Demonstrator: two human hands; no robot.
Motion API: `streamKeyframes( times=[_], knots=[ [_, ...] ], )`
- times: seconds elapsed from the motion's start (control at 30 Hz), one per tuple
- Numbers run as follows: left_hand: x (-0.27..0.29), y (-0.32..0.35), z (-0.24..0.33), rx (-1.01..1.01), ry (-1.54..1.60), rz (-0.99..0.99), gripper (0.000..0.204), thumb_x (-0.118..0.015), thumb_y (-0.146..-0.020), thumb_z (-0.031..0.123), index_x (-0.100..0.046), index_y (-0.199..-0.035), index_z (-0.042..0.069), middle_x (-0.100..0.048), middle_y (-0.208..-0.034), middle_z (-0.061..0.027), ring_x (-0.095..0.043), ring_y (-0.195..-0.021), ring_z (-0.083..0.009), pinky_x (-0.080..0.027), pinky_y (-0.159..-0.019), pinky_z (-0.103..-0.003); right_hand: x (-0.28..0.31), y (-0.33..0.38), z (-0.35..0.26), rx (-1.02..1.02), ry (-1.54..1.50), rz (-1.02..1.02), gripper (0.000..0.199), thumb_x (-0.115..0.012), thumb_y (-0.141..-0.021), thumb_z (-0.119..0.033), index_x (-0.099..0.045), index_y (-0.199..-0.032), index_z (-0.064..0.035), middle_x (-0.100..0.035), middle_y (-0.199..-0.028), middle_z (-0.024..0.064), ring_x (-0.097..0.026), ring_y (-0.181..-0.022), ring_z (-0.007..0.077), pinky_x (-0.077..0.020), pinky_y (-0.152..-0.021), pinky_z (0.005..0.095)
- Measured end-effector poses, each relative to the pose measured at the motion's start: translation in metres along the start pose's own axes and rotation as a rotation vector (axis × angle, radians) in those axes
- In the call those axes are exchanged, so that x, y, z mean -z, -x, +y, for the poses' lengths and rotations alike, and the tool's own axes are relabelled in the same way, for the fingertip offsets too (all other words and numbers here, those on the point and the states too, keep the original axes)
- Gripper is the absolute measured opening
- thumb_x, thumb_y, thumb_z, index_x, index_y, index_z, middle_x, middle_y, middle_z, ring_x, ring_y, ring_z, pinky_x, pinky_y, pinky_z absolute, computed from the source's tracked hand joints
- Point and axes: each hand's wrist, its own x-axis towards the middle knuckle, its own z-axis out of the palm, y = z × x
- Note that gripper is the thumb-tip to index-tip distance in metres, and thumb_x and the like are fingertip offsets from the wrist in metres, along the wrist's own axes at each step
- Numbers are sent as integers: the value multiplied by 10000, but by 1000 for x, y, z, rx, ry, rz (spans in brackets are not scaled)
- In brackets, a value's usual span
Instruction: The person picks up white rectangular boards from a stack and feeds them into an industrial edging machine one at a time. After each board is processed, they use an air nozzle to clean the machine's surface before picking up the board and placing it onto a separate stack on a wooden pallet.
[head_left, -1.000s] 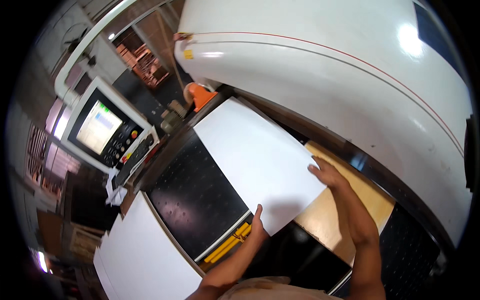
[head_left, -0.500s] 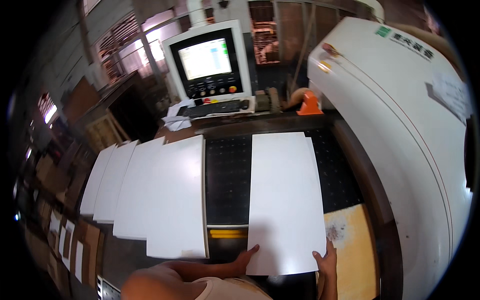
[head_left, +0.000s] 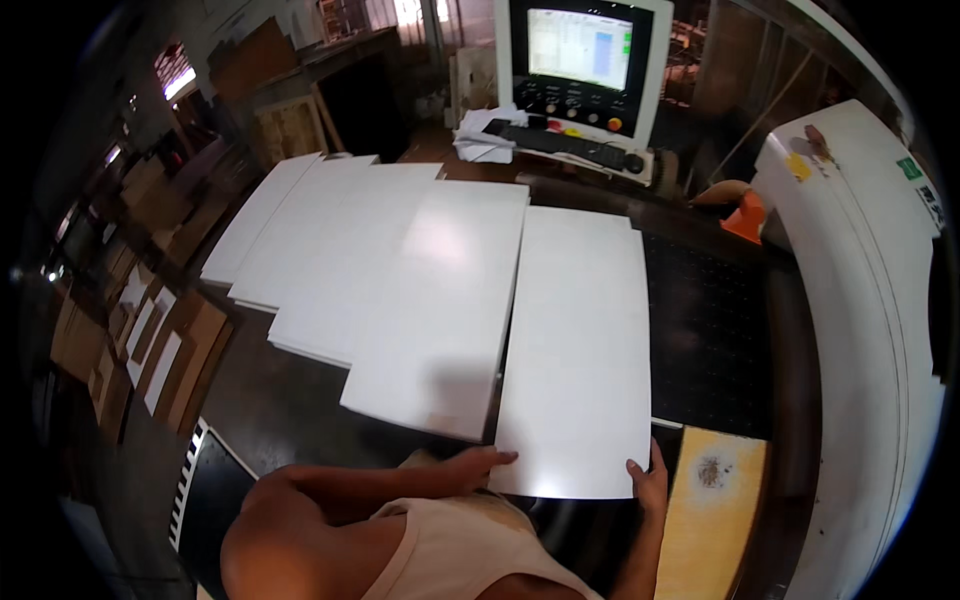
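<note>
My left hand (head_left: 488, 463) grips the near left corner of a long white panel (head_left: 575, 350), its thumb on top. At the near right corner my right hand (head_left: 650, 482) is closed on the edge, thumb on top and fingers partly hidden beneath. A second edge along the far right side shows another white panel under it. Just left, a large stack of white panels (head_left: 440, 300) stands a narrow gap away from the held panel. Further left, more white panels (head_left: 265, 220) lie in stepped, overlapping piles.
A control console (head_left: 585, 60) with a lit screen and a keyboard (head_left: 565, 143) stands behind. A large white machine housing (head_left: 850, 300) curves along the right. A black perforated bed (head_left: 710, 330) and a yellowish board (head_left: 715, 520) lie right of the panel. Boards (head_left: 190, 370) stand at left.
The held panel has moved left, from over the middle of the black bed to close beside the large stack, both hands still on it. My view has turned left.
</note>
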Motion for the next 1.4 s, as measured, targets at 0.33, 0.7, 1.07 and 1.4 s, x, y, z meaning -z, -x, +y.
streamKeyframes(
  times=[0.33, 0.7, 1.07, 1.4],
  knots=[
    [345, 88, -41, -466, -257, 1307, 611, -693, -925, 288, -448, -1389, -25, -543, -1318, -233, -569, -1174, -322, -462, -1004, -405, -31, 5, 12, -24, -149, -33, 784, -699, -781, -14, -326, -1467, 66, -507, -1384, 191, -493, -1267, 301, -335, -1112, 409],
    [636, 222, -146, -279, 95, 1834, 683, -686, -906, 324, -439, -1354, -129, -464, -1387, -298, -495, -1267, -407, -413, -1052, -431, -250, -45, -32, 220, 649, 451, 577, -592, -959, -189, -402, -1480, -30, -409, -1516, 193, -385, -1398, 336, -277, -1140, 487],
    [858, 311, -231, -77, 921, 1946, 909, -746, -815, 547, -463, -1357, -125, -494, -1400, -294, -496, -1291, -401, -420, -1052, -485, -561, -103, -111, 336, 629, -73, 538, -564, -944, -61, -405, -1455, -8, -422, -1500, 178, -367, -1416, 333, -272, -1173, 441],
    [1045, 320, -279, -204, 1196, 1508, 988, -851, -669, 605, -534, -1237, -138, -601, -1240, -226, -613, -1018, -338, -516, -897, -432, -843, -77, -120, 319, 485, -83, 680, -665, -923, -212, -347, -1511, -85, -390, -1533, 141, -395, -1392, 343, -319, -1121, 503]
  ],
)
